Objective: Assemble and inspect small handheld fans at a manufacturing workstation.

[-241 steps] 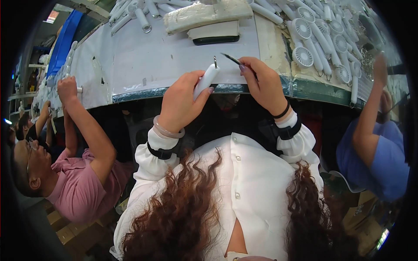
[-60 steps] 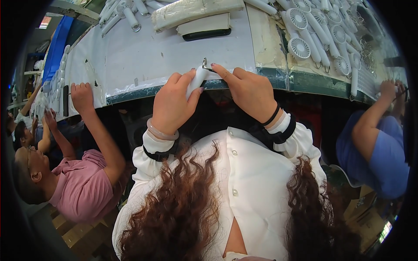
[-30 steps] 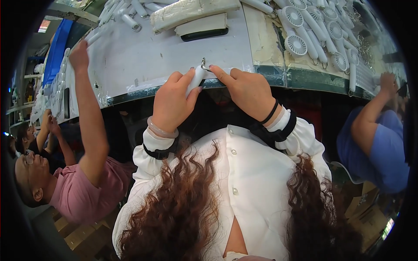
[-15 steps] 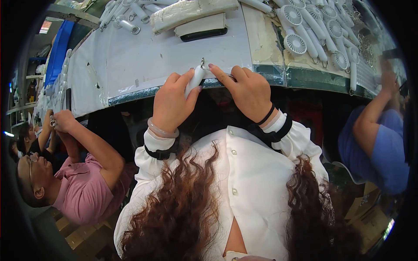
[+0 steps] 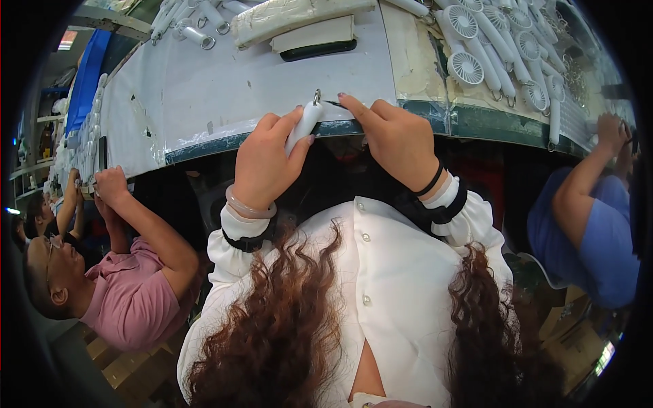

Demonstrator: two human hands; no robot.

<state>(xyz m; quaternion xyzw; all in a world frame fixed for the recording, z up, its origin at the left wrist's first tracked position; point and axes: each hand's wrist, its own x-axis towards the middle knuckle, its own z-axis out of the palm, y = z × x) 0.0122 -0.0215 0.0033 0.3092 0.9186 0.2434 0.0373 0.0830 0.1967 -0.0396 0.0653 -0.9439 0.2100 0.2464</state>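
A white, rounded handle (image 5: 305, 126), like that of a small hand-held fan, is gripped in my left hand (image 5: 266, 163). It tilts upward over the front edge of the table, and a small metal ring (image 5: 317, 96) sits at its upper end. My right hand (image 5: 406, 146) is closed round a thin, dark, pointed tool (image 5: 334, 104), mostly hidden by the fingers. The tool's tip points toward the ringed end, with a small gap between them. I cannot tell whether the tool is tweezers or a blade.
Several white hand-held fans (image 5: 466, 69) are heaped on the table's right side. More white handles (image 5: 195, 34) lie at the far left. A worn, padded white block (image 5: 303, 22) and a black oval-edged piece (image 5: 318, 50) lie ahead. Co-workers sit at left (image 5: 139, 285) and right (image 5: 588, 224).
My right hand has drawn slightly to the right, away from the ringed end, and the tool's dark tip now shows. My left hand keeps the handle, shifted slightly left.
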